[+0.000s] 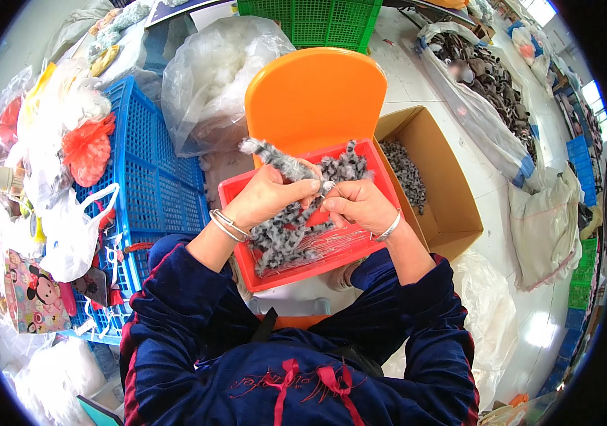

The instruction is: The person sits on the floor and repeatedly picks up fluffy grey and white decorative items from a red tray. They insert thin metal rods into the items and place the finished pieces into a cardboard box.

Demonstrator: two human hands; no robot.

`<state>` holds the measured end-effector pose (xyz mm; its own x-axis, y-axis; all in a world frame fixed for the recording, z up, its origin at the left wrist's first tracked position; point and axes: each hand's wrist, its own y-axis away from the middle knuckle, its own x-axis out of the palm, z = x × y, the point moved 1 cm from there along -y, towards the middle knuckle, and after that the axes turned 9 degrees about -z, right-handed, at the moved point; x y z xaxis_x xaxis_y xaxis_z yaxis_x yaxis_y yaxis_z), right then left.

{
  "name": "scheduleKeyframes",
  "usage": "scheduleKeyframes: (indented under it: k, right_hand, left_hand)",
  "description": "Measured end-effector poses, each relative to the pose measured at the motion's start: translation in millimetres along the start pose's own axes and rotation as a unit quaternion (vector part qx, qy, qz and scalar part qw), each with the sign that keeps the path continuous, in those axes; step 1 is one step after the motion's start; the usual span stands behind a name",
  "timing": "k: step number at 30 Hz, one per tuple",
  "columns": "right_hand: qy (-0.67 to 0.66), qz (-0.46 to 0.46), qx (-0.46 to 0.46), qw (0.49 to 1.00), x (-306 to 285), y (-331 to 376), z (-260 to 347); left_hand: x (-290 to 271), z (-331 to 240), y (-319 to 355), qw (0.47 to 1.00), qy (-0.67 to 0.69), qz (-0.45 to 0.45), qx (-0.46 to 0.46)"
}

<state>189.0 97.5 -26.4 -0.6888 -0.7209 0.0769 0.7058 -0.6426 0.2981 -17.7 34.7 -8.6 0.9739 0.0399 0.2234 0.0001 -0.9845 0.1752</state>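
Observation:
Over a red plastic tray (296, 277), my left hand (266, 193) is closed round a grey-and-white fluffy plush strip (281, 159), one end of which sticks out to the upper left. Fingers of my right hand (355, 203) pinch together at the strip's other end, where a small whitish bit (328, 186) shows between both hands. What exactly the right fingertips grip is too small to make out. More grey plush pieces (275, 243) lie in the tray below, beside a bundle of thin metal wires (332, 245).
An orange chair (318, 92) stands beyond the tray. To the right, a cardboard box (456, 192) holds several grey plush pieces. Blue crates (154, 170) loaded with bags flank my left side. A clear bag of white stuffing (222, 64) and a sack of dark pieces (477, 71) lie farther off.

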Motion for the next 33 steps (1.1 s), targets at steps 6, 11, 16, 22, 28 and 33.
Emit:
scheduleKeyframes:
  k: [6,11,16,22,28,33]
  right_hand:
    - [0.02,-0.036,-0.039,0.998,-6,7,9]
    - [0.078,-0.116,-0.078,0.987,-20,18,21]
    - [0.189,-0.159,-0.176,0.953,-14,20,22]
    - [0.207,-0.168,-0.18,0.947,-11,19,20]
    - [0.225,-0.161,-0.193,0.941,-12,19,19]
    - [0.238,-0.162,-0.201,0.936,-11,19,19]
  left_hand:
    - [1,-7,-3,0.998,0.056,-0.019,-0.016]
    - [-4,-7,-3,0.999,-0.032,-0.041,0.015]
    - [-2,-5,-4,0.995,-0.093,-0.036,0.021]
    - [-6,2,-6,0.994,-0.099,-0.027,0.024]
    - [-6,3,-5,0.995,-0.094,-0.017,0.031]
    - [-5,2,-4,0.994,-0.105,-0.016,0.02]
